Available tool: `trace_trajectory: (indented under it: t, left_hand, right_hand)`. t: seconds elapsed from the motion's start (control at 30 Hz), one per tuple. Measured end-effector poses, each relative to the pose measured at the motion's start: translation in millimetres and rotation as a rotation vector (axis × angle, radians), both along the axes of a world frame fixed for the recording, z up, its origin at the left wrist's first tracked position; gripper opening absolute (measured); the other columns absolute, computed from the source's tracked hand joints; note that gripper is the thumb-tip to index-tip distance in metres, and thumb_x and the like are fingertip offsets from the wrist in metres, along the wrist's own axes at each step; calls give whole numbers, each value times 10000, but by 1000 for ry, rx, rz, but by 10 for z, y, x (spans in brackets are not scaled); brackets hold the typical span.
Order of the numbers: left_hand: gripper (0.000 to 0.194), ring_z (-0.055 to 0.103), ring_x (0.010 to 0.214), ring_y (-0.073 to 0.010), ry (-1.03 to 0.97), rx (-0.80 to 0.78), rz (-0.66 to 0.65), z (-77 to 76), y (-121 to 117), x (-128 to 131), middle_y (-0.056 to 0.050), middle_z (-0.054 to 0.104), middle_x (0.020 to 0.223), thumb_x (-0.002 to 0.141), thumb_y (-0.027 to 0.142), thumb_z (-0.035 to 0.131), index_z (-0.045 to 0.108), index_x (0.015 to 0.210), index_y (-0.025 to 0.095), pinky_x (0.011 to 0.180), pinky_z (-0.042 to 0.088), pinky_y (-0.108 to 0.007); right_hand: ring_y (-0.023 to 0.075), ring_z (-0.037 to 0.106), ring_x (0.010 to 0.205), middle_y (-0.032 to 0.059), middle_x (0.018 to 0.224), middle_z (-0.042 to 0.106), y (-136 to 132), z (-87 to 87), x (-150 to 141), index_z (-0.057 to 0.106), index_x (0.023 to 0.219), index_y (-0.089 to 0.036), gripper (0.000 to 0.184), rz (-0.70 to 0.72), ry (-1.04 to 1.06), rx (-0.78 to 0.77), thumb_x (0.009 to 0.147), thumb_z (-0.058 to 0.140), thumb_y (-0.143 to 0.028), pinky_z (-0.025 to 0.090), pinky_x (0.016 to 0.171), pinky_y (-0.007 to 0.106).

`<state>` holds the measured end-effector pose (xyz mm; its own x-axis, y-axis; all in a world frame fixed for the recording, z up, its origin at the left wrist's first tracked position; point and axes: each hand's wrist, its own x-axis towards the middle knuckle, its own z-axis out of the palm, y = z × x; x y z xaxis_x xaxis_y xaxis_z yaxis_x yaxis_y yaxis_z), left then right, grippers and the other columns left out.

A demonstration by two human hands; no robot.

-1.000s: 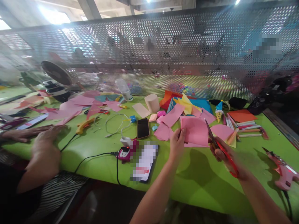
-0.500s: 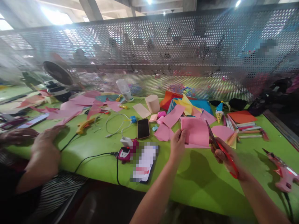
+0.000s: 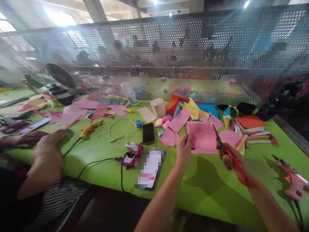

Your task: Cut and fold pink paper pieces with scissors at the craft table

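My left hand [image 3: 183, 149] pinches the lower left corner of a pink paper sheet [image 3: 202, 137] and holds it up over the green table [image 3: 207, 190]. In my right hand [image 3: 235, 166] are red-handled scissors [image 3: 229, 155], fingers wrapped through the handles. Their blades point up along the sheet's right edge.
Another person's hands [image 3: 45, 151] rest on the table at the left. Scattered about lie pink paper scraps [image 3: 77, 109], a black phone [image 3: 148, 132], a second phone [image 3: 151, 167], cables, a paper cup [image 3: 158, 107], coloured paper sheets [image 3: 193, 108], pens [image 3: 256, 133] and a pink glue gun [image 3: 293, 180]. A perforated metal screen [image 3: 169, 54] stands behind.
Almost nothing has changed. My hands keep their hold on the paper and the scissors, and the other person's far hand has shifted slightly on the table.
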<state>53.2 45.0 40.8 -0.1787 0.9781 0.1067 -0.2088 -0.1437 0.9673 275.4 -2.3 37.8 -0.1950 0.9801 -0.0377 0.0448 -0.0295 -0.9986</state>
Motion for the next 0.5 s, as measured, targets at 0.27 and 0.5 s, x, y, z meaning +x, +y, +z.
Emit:
trace_trajectory:
  t: [0.27, 0.5]
  left_hand:
    - [590, 348, 651, -110, -4, -7, -7, 20, -11, -2, 41, 377, 700, 827, 730, 704, 467, 705, 204, 532, 301, -206]
    - [577, 345, 662, -110, 32, -2, -2, -34, 7, -15, 41, 369, 711, 862, 713, 676, 453, 711, 203, 553, 294, -215]
  right_hand:
    - [73, 314, 540, -52, 762, 446, 12, 4, 3, 623, 1239, -282, 558, 9, 1, 25, 844, 755, -654, 230, 462, 229]
    - [66, 310, 523, -52, 762, 449, 36, -7, 4, 635, 1184, -262, 532, -11, 29, 15, 828, 782, -629, 221, 452, 228]
